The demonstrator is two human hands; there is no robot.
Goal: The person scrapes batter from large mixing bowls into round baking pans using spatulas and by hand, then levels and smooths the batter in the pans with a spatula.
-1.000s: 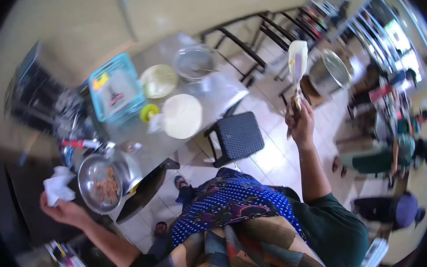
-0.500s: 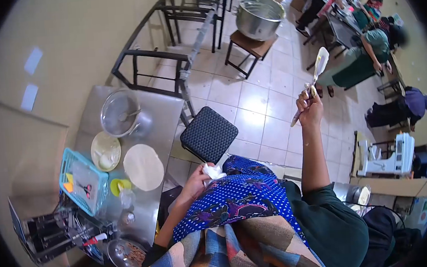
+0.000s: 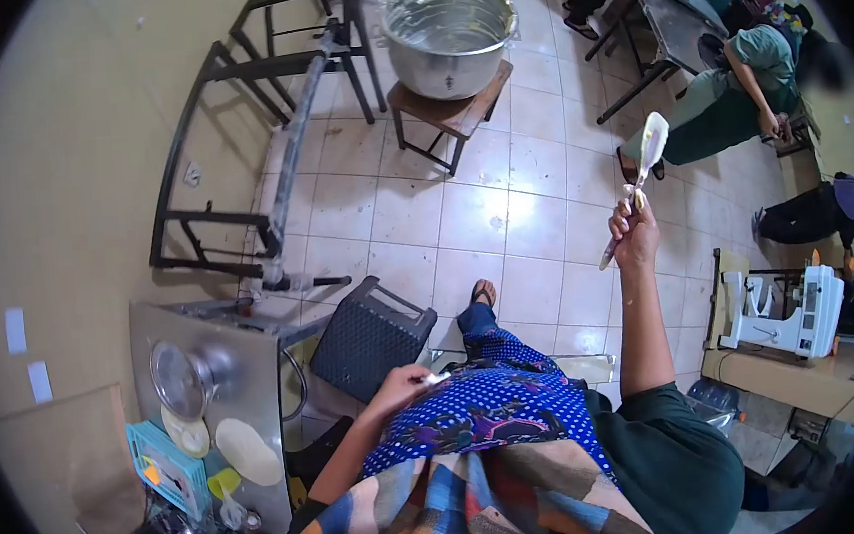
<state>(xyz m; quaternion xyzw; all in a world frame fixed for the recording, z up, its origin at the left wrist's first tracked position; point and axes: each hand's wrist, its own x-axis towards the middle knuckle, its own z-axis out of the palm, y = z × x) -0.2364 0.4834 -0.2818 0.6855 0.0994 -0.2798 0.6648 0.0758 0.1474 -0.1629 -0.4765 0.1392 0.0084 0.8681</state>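
Note:
Raised out to the right, my right hand is closed around the handle of a spatula. Its blade points up and is smeared with pale cream. My left hand is low against the blue patterned apron, its fingers closed on a small crumpled white piece, tissue or cloth; I cannot tell which. Ahead, a large metal pot with pale residue on its inner wall rests on a wooden stool.
At left, a metal table holds a metal bowl, a pale round disc and a turquoise basket. A black woven stool and dark metal frames stand nearby. People work at right, beyond a white sewing machine.
My view has advanced toward the pot, and the left table has slid down and left. One foot now shows ahead of the apron. Both hands keep their holds; less of the white piece shows.

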